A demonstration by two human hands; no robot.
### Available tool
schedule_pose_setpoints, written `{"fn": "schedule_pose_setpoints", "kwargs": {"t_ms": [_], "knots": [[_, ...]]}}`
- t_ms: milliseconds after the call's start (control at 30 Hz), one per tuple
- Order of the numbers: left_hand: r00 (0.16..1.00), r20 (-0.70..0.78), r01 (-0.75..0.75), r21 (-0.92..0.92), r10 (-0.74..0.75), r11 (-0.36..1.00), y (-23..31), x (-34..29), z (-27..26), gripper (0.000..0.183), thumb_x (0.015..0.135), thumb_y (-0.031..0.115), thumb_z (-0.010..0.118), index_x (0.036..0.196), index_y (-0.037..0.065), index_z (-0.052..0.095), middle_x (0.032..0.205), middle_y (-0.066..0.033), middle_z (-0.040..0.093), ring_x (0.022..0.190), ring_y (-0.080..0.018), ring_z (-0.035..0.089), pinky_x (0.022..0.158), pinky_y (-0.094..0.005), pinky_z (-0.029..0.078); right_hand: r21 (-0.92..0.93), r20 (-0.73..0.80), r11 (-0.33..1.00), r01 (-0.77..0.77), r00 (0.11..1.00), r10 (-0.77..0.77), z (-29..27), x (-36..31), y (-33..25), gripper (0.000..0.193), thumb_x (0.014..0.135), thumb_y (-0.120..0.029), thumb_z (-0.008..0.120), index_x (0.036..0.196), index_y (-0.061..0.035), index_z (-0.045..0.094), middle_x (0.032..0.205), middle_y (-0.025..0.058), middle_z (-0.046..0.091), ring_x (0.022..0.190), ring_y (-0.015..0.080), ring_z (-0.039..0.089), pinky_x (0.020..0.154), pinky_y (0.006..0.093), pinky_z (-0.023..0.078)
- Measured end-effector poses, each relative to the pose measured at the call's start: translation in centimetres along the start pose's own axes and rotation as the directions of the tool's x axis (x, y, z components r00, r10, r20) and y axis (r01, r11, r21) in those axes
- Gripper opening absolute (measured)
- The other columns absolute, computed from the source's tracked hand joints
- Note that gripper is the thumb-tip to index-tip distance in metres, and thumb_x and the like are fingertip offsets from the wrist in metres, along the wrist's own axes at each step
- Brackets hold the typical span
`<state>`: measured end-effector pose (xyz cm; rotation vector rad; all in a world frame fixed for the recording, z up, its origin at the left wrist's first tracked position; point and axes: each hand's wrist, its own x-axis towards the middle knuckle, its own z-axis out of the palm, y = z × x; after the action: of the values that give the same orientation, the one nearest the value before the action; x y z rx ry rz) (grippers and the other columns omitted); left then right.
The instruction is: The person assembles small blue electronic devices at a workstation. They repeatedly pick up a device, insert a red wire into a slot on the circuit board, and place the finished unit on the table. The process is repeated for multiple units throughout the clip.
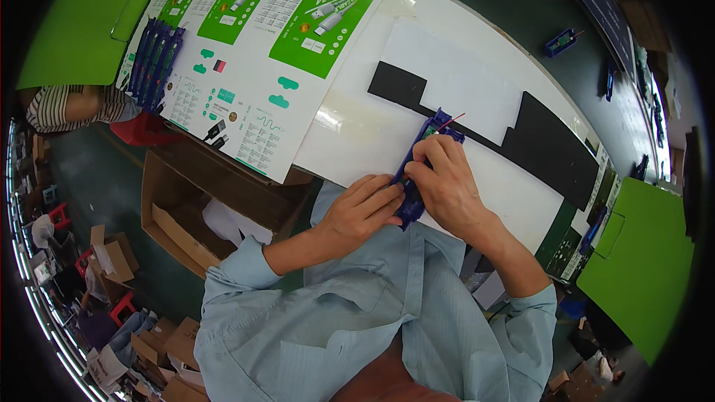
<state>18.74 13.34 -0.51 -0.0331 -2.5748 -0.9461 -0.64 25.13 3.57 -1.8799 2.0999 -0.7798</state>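
Note:
Close to the table's front edge, a long blue plastic housing (411, 213) lies slanted under both my hands. My left hand (359, 214) has its fingers curled against the housing's left side, steadying it. On the other side, my right hand (453, 187) is bent over the housing, thumb and fingertips pinched down into it; what they pinch is hidden. A bit of green circuit board (430, 132) shows at the far end of the housing. From there a thin red wire (453, 120) sticks out to the right.
Several blue housings (153, 63) stand in a row at the left, on printed white-and-green packaging sheets (253, 97). Black sheet pieces (555, 150) lie right of my hands. A further belt carries a blue part (560, 43). An open cardboard box (186, 234) sits below left; green panels (633, 268) flank the table.

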Motion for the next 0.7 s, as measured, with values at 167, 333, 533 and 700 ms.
{"fn": "schedule_pose_setpoints", "kwargs": {"t_ms": [167, 333, 533, 700], "knots": [[1.000, 0.011, -0.020, 0.003, 0.020, 1.000, 0.0, 0.5, -0.6, 0.046, 0.080, 0.023, 0.083, 0.114, -0.006, 0.073, 0.136, -0.0173, 0.066, 0.121, -0.0347, 0.065, 0.103, -0.0461, 0.055, -0.002, 0.011, 1.000, 0.007, 1.000, -0.007, -0.5, -0.1, 0.2, 0.015, 0.083, -0.006, 0.072, 0.097, -0.0021, 0.068, 0.109, 0.0107, 0.058, 0.111, 0.0311, 0.057, 0.095, 0.0426, 0.046], [0.988, 0.152, -0.051, 0.122, 0.032, 0.991, 0.3, 1.4, -2.0, 0.047, 0.083, 0.024, 0.081, 0.117, -0.006, 0.070, 0.147, -0.0220, 0.060, 0.118, -0.0336, 0.065, 0.104, -0.0426, 0.053, 0.007, -0.231, 0.961, -0.278, 0.934, 0.272, -1.0, -2.4, -1.0, 0.041, 0.090, -0.021, 0.081, 0.127, -0.0068, 0.070, 0.107, 0.0125, 0.060, 0.104, 0.0326, 0.063, 0.084, 0.0439, 0.053], [0.933, 0.346, -0.237, 0.391, 0.096, 0.889, 1.5, 2.6, -2.5, 0.046, 0.092, 0.025, 0.072, 0.122, -0.010, 0.067, 0.150, -0.0313, 0.056, 0.117, -0.0344, 0.064, 0.108, -0.0426, 0.050, 0.086, 0.093, 0.869, -0.488, 0.872, 0.480, 0.0, -5.9, -3.6, 0.091, 0.089, -0.030, 0.085, 0.164, -0.0086, 0.037, 0.104, 0.0172, 0.061, 0.084, 0.0377, 0.069, 0.069, 0.0458, 0.057], [0.908, 0.402, -0.278, 0.367, 0.118, 0.888, 2.0, 3.5, -3.1, 0.041, 0.091, 0.021, 0.075, 0.119, -0.009, 0.068, 0.150, -0.0308, 0.056, 0.113, -0.0362, 0.064, 0.106, -0.0440, 0.051, 0.228, 0.097, 0.833, -0.504, 0.863, 0.496, -0.1, -6.2, -3.4, 0.081, 0.093, -0.020, 0.079, 0.162, -0.0041, 0.039, 0.107, 0.0197, 0.059, 0.084, 0.0388, 0.068, 0.071, 0.0468, 0.057]]}}
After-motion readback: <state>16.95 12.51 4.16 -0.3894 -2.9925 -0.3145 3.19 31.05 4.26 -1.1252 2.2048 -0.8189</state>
